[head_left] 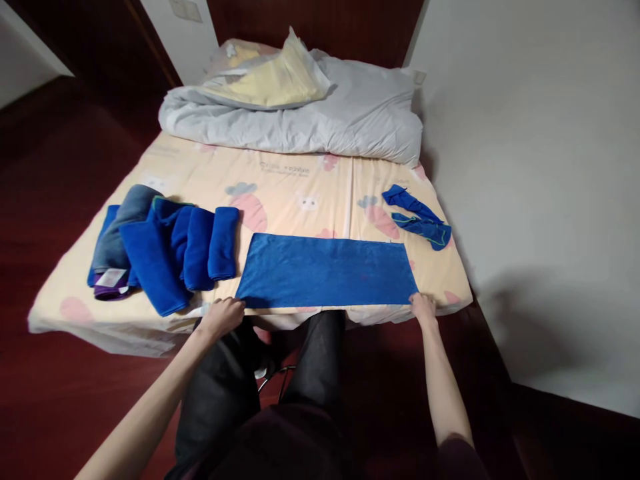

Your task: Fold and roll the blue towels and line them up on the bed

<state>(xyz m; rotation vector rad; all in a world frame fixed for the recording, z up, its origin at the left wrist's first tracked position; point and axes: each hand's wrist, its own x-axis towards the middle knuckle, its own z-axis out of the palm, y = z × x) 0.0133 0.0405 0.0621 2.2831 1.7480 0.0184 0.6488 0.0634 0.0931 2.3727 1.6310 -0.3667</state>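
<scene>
A blue towel [325, 270] lies flat as a long rectangle at the near edge of the bed [300, 187]. My left hand [223, 317] pinches its near left corner with fingers closed. At the near right corner, my right hand [424, 309] grips the towel the same way. To the left of the towel sits a row of folded blue towels [190, 247] beside a grey one [123, 227]. A crumpled blue cloth [417, 217] rests at the right side of the bed.
A rolled grey duvet [325, 113] and a yellow pillow [270, 77] fill the far end of the bed. A white wall [540, 167] stands close on the right. Dark red floor [45, 200] runs along the left. My legs in dark trousers [280, 393] are below the bed edge.
</scene>
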